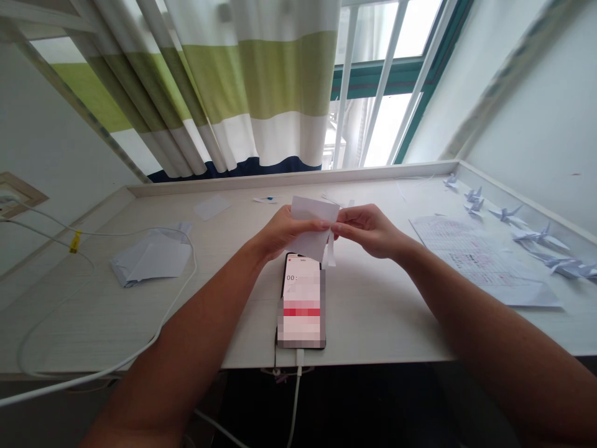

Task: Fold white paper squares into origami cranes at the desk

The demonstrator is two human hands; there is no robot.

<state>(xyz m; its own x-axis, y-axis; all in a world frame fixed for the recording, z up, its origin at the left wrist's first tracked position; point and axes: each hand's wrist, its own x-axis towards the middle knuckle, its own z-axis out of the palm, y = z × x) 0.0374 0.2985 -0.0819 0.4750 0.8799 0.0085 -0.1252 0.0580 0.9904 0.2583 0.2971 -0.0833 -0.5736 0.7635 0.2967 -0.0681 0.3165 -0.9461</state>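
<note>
A white sheet of paper (313, 210) is held up above the desk, over the top end of a phone. My left hand (278, 231) grips its left side, thumb laid across the front. At the right edge, my right hand (372, 231) pinches with thumb and fingertips. From that pinch a narrow paper strip (331, 254) hangs down, partly separated from the sheet; whether it is still joined at the top I cannot tell. Below the hands lies the phone (303, 269), screen up, its display partly blurred out.
Folded paper cranes (536, 236) line the desk's right side, beside printed sheets (466, 252). A stack of white paper (156, 256) lies at left. A white cable (184, 292) loops past my left arm; another cable (298, 379) plugs into the phone. Paper scraps (268, 199) lie behind.
</note>
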